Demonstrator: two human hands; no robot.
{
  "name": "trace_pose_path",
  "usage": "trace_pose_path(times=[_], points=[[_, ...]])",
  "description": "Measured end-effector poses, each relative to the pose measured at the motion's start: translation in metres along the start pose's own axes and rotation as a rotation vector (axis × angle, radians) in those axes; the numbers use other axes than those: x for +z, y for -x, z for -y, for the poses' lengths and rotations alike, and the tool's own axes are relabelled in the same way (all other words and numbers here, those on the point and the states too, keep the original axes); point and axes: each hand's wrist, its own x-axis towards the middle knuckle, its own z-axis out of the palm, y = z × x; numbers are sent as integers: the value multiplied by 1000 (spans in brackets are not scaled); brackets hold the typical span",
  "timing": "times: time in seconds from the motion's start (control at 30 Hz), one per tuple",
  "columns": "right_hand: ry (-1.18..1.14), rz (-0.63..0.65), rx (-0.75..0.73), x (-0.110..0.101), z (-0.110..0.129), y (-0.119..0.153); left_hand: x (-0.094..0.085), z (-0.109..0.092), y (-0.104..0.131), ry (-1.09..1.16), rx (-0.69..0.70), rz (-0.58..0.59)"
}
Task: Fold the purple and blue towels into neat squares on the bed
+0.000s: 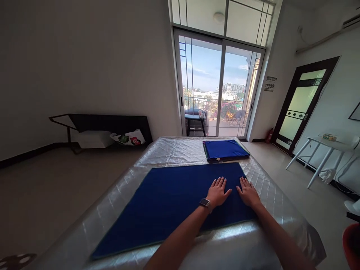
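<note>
Flat goes the dark blue cloth [157, 206], spread just on the near side of the folded stack [226, 150]! Its long axis runs left to right, the left end slanting away from that stack, towards the wearer. Left hand [218, 192] and right hand [248, 192] press palms-down, fingers extended towards the stack, gripping nothing. The cloth beneath the palms is hidden, and the left forearm covers part of its near edge.
</note>
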Motion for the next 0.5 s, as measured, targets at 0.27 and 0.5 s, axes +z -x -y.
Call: trace_pose_path(times=[0.27, 0.5], points=[[8, 2, -8, 2, 0, 0, -47, 127, 52, -87, -382, 40], [-6, 7, -6, 5, -4, 2, -83, 282, 144, -196, -733, -6]])
